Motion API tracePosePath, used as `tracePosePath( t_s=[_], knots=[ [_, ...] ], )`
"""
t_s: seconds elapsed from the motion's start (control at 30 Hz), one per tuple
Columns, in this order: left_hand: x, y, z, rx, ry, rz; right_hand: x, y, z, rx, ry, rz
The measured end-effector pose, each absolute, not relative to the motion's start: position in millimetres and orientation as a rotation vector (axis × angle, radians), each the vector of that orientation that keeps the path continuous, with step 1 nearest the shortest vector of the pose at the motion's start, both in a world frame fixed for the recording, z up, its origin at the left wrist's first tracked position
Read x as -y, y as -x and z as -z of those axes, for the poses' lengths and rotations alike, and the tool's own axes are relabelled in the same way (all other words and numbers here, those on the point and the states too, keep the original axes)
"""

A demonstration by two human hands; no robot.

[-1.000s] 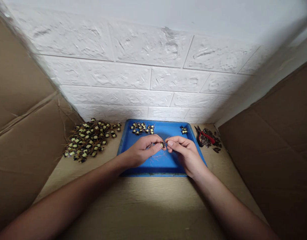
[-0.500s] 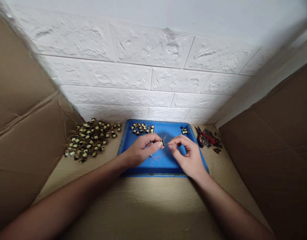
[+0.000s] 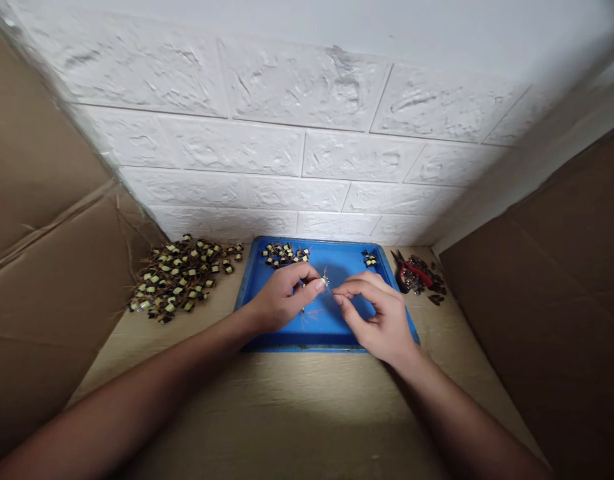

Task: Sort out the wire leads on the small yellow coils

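Over the blue tray [image 3: 331,341], my left hand [image 3: 289,297] pinches a small transformer coil [image 3: 326,281] between thumb and fingertips. Its metal pins face right and thin copper wires stick up from it; the fingers hide most of its body. My right hand [image 3: 379,310] is just to the right, thumb and index finger closed at the coil's side on what looks like a fine wire lead, hard to see at this size. Below my left hand, another coil [image 3: 303,308] with spread copper wires lies on the tray, partly hidden.
A big heap of yellow-and-black coils [image 3: 177,277] lies left of the tray. Inside the tray are a group of coils [image 3: 285,255] at back left and several more [image 3: 369,259] at back right. Red-handled pliers [image 3: 417,273] rest on dark scraps at right. Cardboard walls [image 3: 551,287] flank both sides.
The coil in my left hand has turned, so its pins now show. My right hand has shifted slightly left, with its fingertips nearer the coil's side.
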State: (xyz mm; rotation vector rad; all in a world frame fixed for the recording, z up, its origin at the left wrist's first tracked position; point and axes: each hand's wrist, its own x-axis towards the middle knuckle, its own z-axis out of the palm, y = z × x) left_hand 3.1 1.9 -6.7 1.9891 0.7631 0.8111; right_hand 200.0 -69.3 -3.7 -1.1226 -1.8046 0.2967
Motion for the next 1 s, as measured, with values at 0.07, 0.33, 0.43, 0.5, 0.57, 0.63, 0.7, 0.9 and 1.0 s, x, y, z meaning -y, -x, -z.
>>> tracePosePath(
  t_s=[0.07,0.33,0.43,0.5,0.57,0.63,0.7,0.9,1.0],
  knots=[
    [-1.8,-2.8,7.6,-0.751,-2.028,-0.802,69.6,-200.4,3.8,1.783,1.101,-0.304],
    [-0.5,-3.0,7.2,-0.68,-2.05,-0.748,68.2,-201.5,7.5,1.684,1.14,-0.325],
    [0.2,-3.2,5.3,-0.646,-2.037,-0.735,67.6,-200.9,9.4,1.681,1.164,-0.318],
    [0.6,-3.2,4.0,-0.639,-2.027,-0.731,67.8,-200.6,10.1,1.69,1.176,-0.319],
    [0.9,-3.1,2.8,-0.641,-2.013,-0.732,68.4,-200.5,10.2,1.697,1.181,-0.322],
    [1.0,-3.0,1.8,-0.642,-1.999,-0.731,69.1,-200.3,9.9,1.703,1.181,-0.325],
    [0.9,-2.7,1.1,-0.644,-1.989,-0.727,69.4,-200.0,9.7,1.706,1.182,-0.323],
    [0.9,-1.7,0.3,-0.638,-1.989,-0.721,69.1,-198.3,10.0,1.711,1.192,-0.326],
    [0.9,-1.7,0.7,-0.631,-1.99,-0.716,69.5,-197.2,8.8,1.72,1.192,-0.339]
  ],
)
